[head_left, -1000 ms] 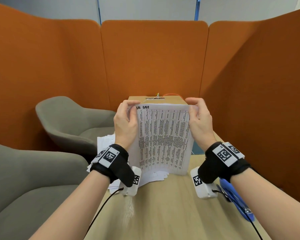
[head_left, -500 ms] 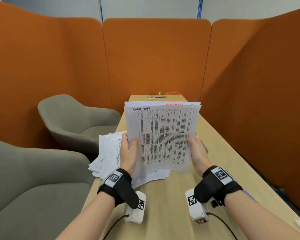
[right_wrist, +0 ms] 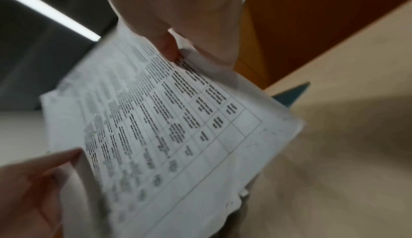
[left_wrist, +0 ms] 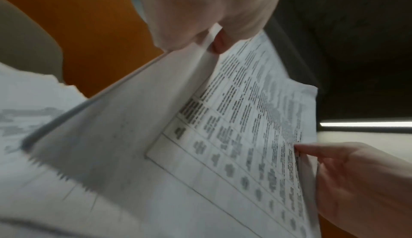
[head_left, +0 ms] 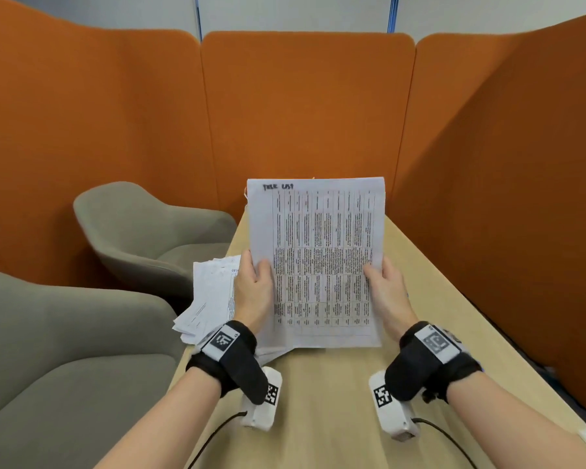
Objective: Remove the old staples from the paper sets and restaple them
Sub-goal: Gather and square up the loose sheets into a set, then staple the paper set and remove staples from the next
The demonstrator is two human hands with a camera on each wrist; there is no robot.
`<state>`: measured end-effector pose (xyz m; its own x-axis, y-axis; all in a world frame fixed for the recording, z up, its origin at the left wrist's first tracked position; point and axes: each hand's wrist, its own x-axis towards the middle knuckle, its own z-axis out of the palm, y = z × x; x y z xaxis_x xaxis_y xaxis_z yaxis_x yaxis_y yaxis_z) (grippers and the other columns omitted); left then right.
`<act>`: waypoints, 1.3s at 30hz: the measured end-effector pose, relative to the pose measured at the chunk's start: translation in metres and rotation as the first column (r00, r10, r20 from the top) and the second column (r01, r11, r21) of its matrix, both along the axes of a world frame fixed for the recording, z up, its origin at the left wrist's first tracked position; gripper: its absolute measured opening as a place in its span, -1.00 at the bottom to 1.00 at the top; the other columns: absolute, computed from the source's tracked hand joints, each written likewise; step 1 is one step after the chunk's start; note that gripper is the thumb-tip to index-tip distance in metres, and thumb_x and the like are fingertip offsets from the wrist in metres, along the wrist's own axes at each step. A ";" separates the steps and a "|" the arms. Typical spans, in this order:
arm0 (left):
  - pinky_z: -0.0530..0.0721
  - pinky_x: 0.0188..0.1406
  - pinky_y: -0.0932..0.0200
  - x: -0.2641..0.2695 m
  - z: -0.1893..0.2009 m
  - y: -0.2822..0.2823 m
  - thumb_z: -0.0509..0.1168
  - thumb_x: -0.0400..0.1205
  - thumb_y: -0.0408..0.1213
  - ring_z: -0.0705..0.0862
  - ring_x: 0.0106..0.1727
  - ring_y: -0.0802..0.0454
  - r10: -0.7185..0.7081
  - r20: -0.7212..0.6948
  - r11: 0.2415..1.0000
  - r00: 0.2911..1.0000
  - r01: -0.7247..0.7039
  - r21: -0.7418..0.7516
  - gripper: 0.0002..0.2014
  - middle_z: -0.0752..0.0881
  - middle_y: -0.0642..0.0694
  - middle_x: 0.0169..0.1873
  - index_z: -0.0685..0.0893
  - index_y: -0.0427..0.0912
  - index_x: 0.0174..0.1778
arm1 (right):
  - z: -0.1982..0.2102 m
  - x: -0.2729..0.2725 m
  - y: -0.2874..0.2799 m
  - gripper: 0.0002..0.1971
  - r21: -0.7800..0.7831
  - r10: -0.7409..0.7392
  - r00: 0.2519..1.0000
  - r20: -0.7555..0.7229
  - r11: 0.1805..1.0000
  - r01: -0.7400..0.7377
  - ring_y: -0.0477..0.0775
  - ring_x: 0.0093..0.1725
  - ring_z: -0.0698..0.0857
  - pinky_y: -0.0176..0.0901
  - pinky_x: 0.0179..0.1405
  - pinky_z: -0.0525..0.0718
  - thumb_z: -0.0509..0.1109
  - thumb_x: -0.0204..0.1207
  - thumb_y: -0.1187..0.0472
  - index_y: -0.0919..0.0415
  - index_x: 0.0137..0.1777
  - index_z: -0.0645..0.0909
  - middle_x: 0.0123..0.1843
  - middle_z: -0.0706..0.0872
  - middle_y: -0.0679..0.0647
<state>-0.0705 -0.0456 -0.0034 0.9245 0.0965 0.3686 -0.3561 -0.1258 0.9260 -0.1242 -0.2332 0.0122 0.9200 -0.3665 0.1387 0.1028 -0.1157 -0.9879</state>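
Both hands slid down the paper set [head_left: 318, 265], left hand [head_left: 252, 292] at 9 o'clock, right hand [head_left: 384, 296] at 3, each grip pinching it; tap edges square on the table [head_left: 318, 401].

- Head view: set high, facing forward and down along the table [head_left: 335, 401] toward the orange screens [head_left: 305, 106]. It takes in both forearms, both hands and the whole paper set [head_left: 318, 262].
- Left wrist view: set low and close under the left hand [left_wrist: 207, 11], facing up along the set [left_wrist: 245, 118]; the right hand [left_wrist: 361, 185] shows at the far edge.
- Right wrist view: mirrors it, close under the right hand [right_wrist: 178, 13], with the left hand [right_wrist: 31, 185] opposite.
- Shared: all three views show the set's printed face and both hands.
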 end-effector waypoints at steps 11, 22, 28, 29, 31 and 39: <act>0.53 0.37 -0.02 -0.034 -0.042 0.013 0.01 0.76 -0.39 0.58 0.35 -0.18 -0.283 -0.671 0.923 0.686 0.386 0.006 -0.65 0.59 -0.14 0.38 0.46 -0.29 0.45 | -0.041 -0.063 -0.015 -0.73 -0.123 0.063 0.878 -0.475 0.983 -0.137 0.06 -0.32 0.74 -0.17 -0.38 0.67 0.12 0.65 0.42 0.07 -0.08 0.57 -0.27 0.77 0.09; 0.54 0.34 -0.04 0.000 -0.060 -0.006 0.00 0.71 -0.49 0.55 0.38 -0.28 -0.010 -0.697 0.959 0.717 0.205 0.197 -0.59 0.52 -0.39 0.41 0.40 -0.48 0.49 | -0.056 -0.074 -0.013 -0.75 -0.127 0.049 0.823 -0.566 0.981 -0.146 0.07 -0.29 0.71 -0.13 -0.23 0.66 0.11 0.64 0.40 0.13 -0.12 0.56 -0.25 0.74 0.11; 0.49 0.43 -0.09 -0.004 -0.067 -0.007 -0.04 0.72 -0.46 0.55 0.35 -0.25 -0.014 -0.635 0.968 0.773 0.170 0.185 -0.61 0.60 -0.23 0.34 0.47 -0.31 0.45 | -0.045 -0.072 -0.022 -0.64 -0.488 -0.117 0.880 -0.461 0.862 -0.141 0.15 0.05 0.68 -0.10 -0.09 0.59 0.19 0.67 0.22 0.23 0.44 0.36 0.14 0.68 0.17; 0.49 0.43 -0.10 -0.005 -0.067 -0.008 -0.03 0.72 -0.45 0.55 0.34 -0.25 -0.021 -0.631 0.969 0.776 0.172 0.178 -0.61 0.61 -0.21 0.33 0.49 -0.30 0.43 | -0.039 -0.070 -0.031 -0.58 -0.664 -0.204 0.898 -0.390 0.738 -0.120 0.19 0.12 0.65 -0.03 0.02 0.61 0.19 0.66 0.16 0.20 0.50 0.32 0.21 0.64 0.19; 0.50 0.42 -0.10 -0.004 -0.069 -0.008 -0.03 0.71 -0.46 0.57 0.31 -0.23 -0.036 -0.622 0.972 0.783 0.172 0.160 -0.61 0.63 -0.21 0.30 0.51 -0.30 0.41 | -0.024 -0.071 -0.053 -0.62 -0.913 -0.364 0.900 -0.238 0.399 -0.080 0.17 0.10 0.63 0.01 0.03 0.65 0.17 0.65 0.08 0.16 0.43 0.41 0.15 0.62 0.14; 0.41 0.50 -0.15 0.000 -0.072 -0.008 -0.03 0.69 -0.42 0.47 0.46 -0.21 -0.045 -0.622 0.972 0.782 0.178 0.153 -0.52 0.52 -0.17 0.46 0.38 -0.19 0.56 | -0.034 -0.088 -0.085 -0.76 -0.721 -0.416 0.589 -0.693 0.413 -0.557 0.02 -0.28 0.54 -0.26 -0.34 0.42 0.09 0.71 0.04 0.23 0.05 0.42 -0.17 0.58 0.08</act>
<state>-0.0706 -0.0540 -0.0757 0.9603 -0.0328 -0.2769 0.2525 -0.3189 0.9135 -0.2120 -0.3180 -0.0215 0.8269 -0.4219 -0.3718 -0.4543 -0.8909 0.0007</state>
